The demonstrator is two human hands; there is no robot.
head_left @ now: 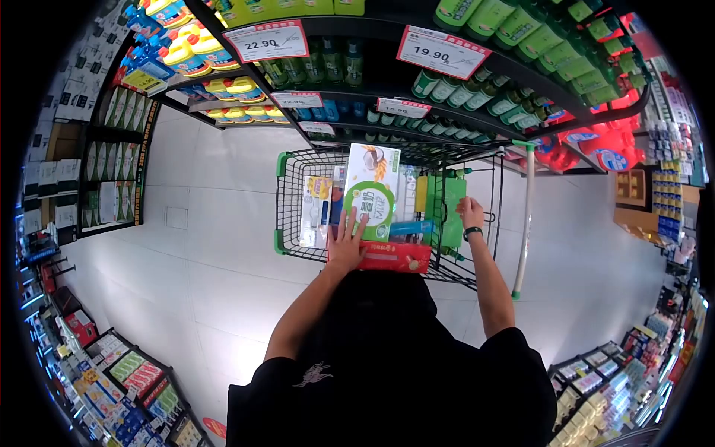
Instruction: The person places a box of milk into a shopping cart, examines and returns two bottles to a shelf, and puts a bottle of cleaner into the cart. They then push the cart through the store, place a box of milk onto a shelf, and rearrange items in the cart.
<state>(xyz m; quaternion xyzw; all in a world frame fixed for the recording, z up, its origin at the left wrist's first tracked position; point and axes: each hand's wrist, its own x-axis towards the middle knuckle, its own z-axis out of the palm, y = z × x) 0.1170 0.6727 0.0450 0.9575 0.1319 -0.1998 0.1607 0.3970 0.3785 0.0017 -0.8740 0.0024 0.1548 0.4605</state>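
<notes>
My left hand (346, 242) lies with its fingers spread over the lower left of a white and green milk carton box (374, 167), pressing on it without gripping. This box lies tilted on the goods in a black wire shopping cart (292, 195). Under the heel of that hand is a red package (402, 258). My right hand (471, 213), wearing a dark wristband, is beside the cart's green seat panel (449, 197). Its fingers are curled; what they hold, if anything, is hidden. A blue package (412, 227) and a yellow package (320, 188) also lie in the cart.
The cart's handle bar (526, 223) stands on the right. A shelf with green bottles (443, 89) and price tags (445, 52) runs along the far side. Stacked cartons (115, 160) stand at left, and more display racks (141, 380) are behind.
</notes>
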